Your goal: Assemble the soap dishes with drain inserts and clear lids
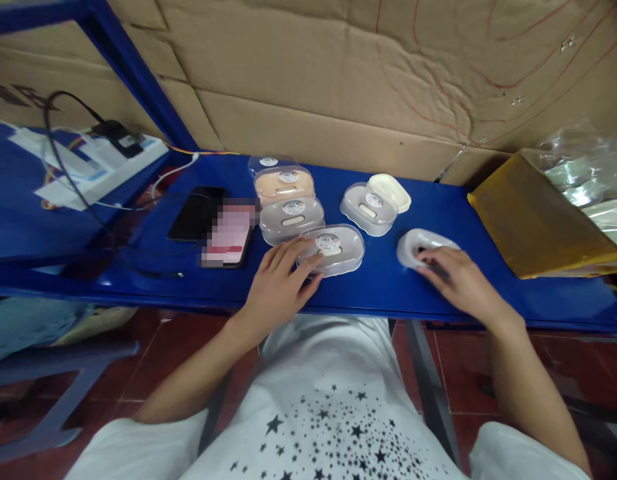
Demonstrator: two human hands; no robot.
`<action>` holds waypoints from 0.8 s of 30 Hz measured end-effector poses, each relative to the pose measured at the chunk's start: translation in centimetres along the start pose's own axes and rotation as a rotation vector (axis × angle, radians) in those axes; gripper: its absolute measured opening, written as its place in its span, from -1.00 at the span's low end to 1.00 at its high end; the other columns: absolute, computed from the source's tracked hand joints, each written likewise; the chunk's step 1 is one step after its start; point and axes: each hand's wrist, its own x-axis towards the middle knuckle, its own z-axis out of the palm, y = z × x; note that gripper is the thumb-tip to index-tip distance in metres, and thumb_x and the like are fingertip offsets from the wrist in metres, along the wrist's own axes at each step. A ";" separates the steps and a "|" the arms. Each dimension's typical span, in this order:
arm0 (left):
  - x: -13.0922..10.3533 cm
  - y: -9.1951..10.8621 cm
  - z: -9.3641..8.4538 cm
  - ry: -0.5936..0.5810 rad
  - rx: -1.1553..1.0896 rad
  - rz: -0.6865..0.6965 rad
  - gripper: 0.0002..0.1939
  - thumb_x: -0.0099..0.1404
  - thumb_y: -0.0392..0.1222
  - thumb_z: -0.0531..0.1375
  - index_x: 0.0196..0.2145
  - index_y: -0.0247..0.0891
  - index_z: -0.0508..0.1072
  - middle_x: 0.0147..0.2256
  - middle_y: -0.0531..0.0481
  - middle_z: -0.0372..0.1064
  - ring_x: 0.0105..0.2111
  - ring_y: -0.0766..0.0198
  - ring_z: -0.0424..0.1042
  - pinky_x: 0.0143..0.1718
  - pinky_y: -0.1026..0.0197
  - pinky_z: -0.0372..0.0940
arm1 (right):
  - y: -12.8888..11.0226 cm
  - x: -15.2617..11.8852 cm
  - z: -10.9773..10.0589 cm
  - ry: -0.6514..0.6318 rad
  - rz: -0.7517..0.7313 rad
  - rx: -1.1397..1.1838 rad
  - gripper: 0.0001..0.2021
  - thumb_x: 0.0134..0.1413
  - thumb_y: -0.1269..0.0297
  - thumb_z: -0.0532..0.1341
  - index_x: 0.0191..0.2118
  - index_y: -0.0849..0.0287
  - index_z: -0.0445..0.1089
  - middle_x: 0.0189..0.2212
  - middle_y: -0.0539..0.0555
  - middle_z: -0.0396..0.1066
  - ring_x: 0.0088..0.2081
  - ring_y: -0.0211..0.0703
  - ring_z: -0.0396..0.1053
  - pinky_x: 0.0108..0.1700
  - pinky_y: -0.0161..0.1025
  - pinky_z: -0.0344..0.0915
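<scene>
My left hand (281, 280) lies over the left end of an oval soap box (341, 250) with a clear lid and a round label, its thumb at the near side and fingers on the lid. To the right, my right hand (456, 277) is closed, fingertips pinched at the opening of a white rounded piece (407, 248); something dark shows there, too small to name. Behind my left hand sit another clear-lidded soap box (273, 230) and a peach one (268, 187). Between my hands, farther back, a clear-lidded soap box (356, 203) touches a cream oval dish (396, 190).
Two phones, one dark (193, 217) and one with a lit, blurred screen (231, 233), lie at left by a white power strip (143, 153) with cables. At right stands a carton (528, 213) holding plastic-wrapped pieces. Cardboard (308, 80) walls the back of the blue table (368, 293).
</scene>
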 end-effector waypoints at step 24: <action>5.2 7.7 3.2 -0.142 0.004 0.528 -0.72 0.59 -0.36 0.11 0.08 -0.21 0.58 -0.01 -0.10 0.60 0.13 0.05 0.52 0.44 -0.38 0.21 | 8.9 2.2 -0.7 0.070 0.108 -0.007 -0.57 0.41 -0.22 0.22 -0.22 0.08 0.47 -0.06 0.27 0.63 0.05 0.28 0.60 0.17 0.26 0.49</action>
